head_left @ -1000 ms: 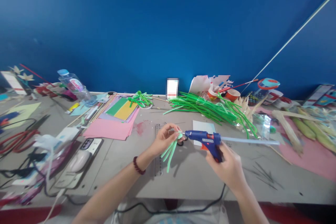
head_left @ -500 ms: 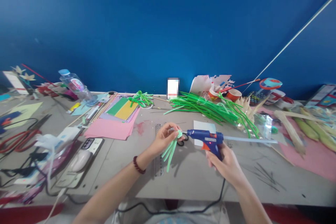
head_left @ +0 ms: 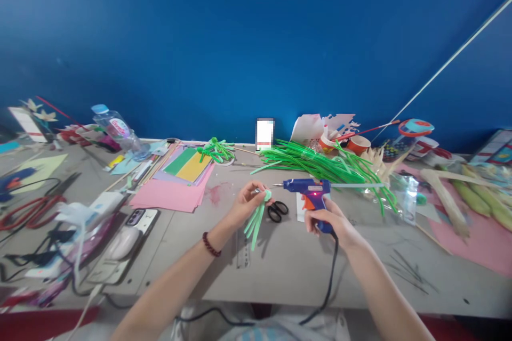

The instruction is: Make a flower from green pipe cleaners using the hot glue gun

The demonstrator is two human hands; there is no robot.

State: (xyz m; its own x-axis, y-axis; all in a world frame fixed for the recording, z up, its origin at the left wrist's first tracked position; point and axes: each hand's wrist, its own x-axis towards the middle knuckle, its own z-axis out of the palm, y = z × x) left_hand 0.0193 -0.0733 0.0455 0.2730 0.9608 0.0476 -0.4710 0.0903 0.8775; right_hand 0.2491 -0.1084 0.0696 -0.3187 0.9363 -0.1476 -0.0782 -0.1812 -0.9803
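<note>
My left hand (head_left: 246, 203) pinches a small bundle of light green strips (head_left: 256, 218) that hang down over the grey table (head_left: 288, 261). My right hand (head_left: 325, 221) grips the handle of a blue and orange glue gun (head_left: 308, 192), whose red light is on. Its nozzle points left at the top of the green bundle with a small gap between them. A glue stick juts out of the gun's back to the right. Black scissors (head_left: 277, 211) lie on the table between my hands.
A pile of green straws (head_left: 320, 165) lies behind the gun. Pink and coloured paper sheets (head_left: 176, 184) lie at the left, with a phone (head_left: 136, 218), cables, red scissors (head_left: 28, 208) and a water bottle (head_left: 116, 130). Corn cobs (head_left: 472, 197) and husks lie on the right.
My right hand has lifted the glue gun up and away from the green bundle, and the nozzle no longer touches it. My left hand has stayed almost in place.
</note>
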